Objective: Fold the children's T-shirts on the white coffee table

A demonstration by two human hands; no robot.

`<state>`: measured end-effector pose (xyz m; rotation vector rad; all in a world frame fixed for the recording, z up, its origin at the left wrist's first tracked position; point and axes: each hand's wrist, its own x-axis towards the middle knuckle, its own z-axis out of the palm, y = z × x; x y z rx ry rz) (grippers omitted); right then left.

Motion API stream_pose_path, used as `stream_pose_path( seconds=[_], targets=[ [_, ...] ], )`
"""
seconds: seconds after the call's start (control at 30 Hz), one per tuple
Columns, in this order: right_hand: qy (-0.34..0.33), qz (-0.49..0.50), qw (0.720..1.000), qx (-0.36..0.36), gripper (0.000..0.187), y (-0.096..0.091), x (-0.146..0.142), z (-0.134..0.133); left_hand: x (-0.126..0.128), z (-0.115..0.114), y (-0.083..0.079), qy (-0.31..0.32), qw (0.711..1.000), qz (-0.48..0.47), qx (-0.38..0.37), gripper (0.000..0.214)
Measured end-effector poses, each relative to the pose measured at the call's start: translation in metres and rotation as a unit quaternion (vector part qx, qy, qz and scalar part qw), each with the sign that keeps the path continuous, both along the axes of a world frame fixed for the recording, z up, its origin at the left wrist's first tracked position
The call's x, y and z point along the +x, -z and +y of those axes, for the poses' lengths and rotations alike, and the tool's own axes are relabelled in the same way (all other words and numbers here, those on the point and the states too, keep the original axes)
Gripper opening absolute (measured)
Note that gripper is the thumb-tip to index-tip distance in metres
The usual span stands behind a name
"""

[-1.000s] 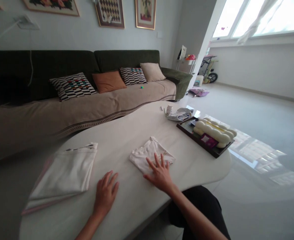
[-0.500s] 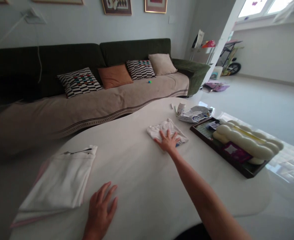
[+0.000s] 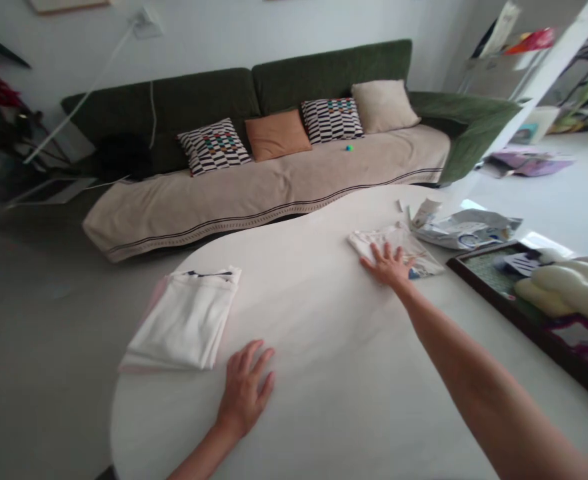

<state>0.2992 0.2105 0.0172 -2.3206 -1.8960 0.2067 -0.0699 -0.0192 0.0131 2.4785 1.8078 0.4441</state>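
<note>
My right hand (image 3: pixel 390 265) lies flat with fingers spread on a small folded white garment (image 3: pixel 404 243) at the far right part of the white table (image 3: pixel 324 373). My arm is stretched far out to it. My left hand (image 3: pixel 245 387) rests flat and open on the bare tabletop near me. Just left of that hand lies a larger folded white garment (image 3: pixel 187 320), stacked on a pinkish layer at the table's left edge. The left hand does not touch it.
A dark tray (image 3: pixel 524 313) with a cream bumpy object (image 3: pixel 569 290) stands at the right. Crumpled plastic packaging (image 3: pixel 467 229) lies beyond the small garment. A green sofa (image 3: pixel 284 133) with several cushions runs behind the table.
My right hand has slid the small folded garment away from me, toward the table's far right. The view has turned left and down. My left hand stays flat on the table.
</note>
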Motion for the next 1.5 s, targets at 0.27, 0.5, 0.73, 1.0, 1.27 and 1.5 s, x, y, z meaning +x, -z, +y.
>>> stream_pose_path(
  seconds=[0.27, 0.5, 0.73, 1.0, 1.27, 1.5],
  targets=[
    [-0.171, -0.033, 0.983, 0.048, 0.057, -0.014, -0.080, -0.101, 0.004, -0.009, -0.016, -0.021, 0.999, -0.028, -0.035, 0.036],
    [-0.212, -0.024, 0.975, -0.063, 0.051, -0.008, -0.135, -0.259, -0.002, -0.009, -0.026, 0.020, 0.994, -0.051, -0.090, 0.034],
    [-0.198, -0.029, 0.975, -0.097, 0.053, -0.006, -0.136, -0.283, -0.085, 0.087, -0.078, -0.071, 0.996, -0.002, -0.052, 0.041],
    [-0.184, -0.031, 0.975, -0.122, 0.056, -0.006, -0.141, -0.278, -0.147, 0.141, -0.082, -0.094, 0.990, 0.065, -0.082, 0.048],
    [-0.173, -0.028, 0.974, -0.145, 0.057, -0.011, -0.144, -0.277, -0.141, 0.119, -0.102, -0.106, 0.980, 0.148, -0.077, 0.029],
    [-0.167, -0.001, 0.974, -0.150, 0.057, -0.029, -0.145, -0.279, -0.109, 0.017, -0.148, 0.029, 0.975, 0.203, -0.086, 0.014]
  ],
)
